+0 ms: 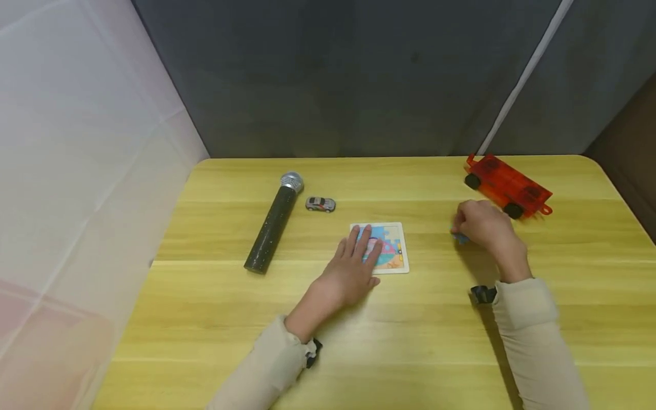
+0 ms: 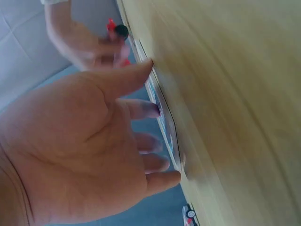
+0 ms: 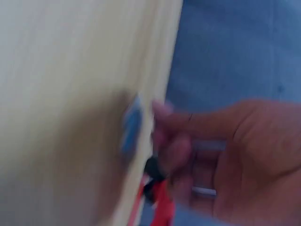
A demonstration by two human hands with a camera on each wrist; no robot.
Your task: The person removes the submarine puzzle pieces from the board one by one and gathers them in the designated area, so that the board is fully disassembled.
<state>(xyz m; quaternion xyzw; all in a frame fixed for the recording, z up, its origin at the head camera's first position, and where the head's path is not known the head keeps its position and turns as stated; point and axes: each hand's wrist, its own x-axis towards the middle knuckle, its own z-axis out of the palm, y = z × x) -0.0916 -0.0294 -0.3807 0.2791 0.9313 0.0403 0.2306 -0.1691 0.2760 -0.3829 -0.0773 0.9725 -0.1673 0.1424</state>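
A small framed jigsaw puzzle (image 1: 397, 265) lies on the table, partly filled with blue, pink and teal pieces. My left hand (image 1: 353, 270) rests on its left part with fingers spread, hiding some of the picture. In the left wrist view the palm (image 2: 84, 146) is raised and the fingertips reach the puzzle. To the right, my right hand (image 1: 482, 225) bends its fingers just above a blue puzzle piece (image 1: 462, 238). The right wrist view, blurred, has a gap between the fingertips and this blue piece (image 3: 132, 125). Whether the fingers pinch anything else cannot be seen.
Behind the right hand stands a red translucent toy wagon (image 1: 509, 183) with black wheels. On the left lie a black microphone (image 1: 271, 228) with a silver head and a small toy car (image 1: 320, 204). A dark grey panel (image 1: 333, 80) rises behind the table's back edge.
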